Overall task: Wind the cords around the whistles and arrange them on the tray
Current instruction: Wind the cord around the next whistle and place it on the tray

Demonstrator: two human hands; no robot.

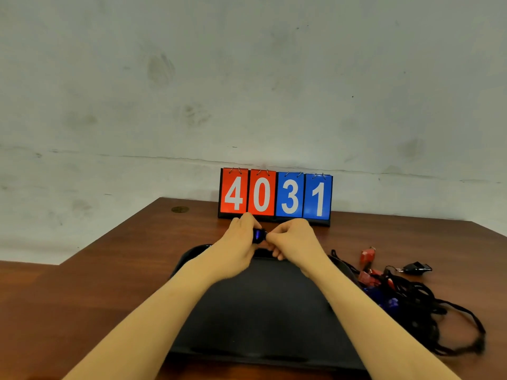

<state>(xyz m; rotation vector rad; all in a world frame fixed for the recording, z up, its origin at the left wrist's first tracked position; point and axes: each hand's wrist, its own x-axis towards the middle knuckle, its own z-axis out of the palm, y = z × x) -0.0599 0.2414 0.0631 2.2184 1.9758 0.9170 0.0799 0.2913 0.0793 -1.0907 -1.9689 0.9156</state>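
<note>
both hands are meeting above the far edge of the black tray [263, 305], which is lying on the brown tabletop [109, 270]. the left hand [241, 239] is gripping a blue whistle [258, 235] with its fingers closed around it. the right hand [292, 237] is touching the same whistle, fingers curled tight; whether they are pinching a cord cannot be told. right of the tray, a tangle of black cords [428, 311] is lying with red whistles [367, 259], a black whistle [417, 267] and further blue whistles [389, 301]. beyond the tray, a flip scoreboard [275, 196] is showing 4031.
</note>
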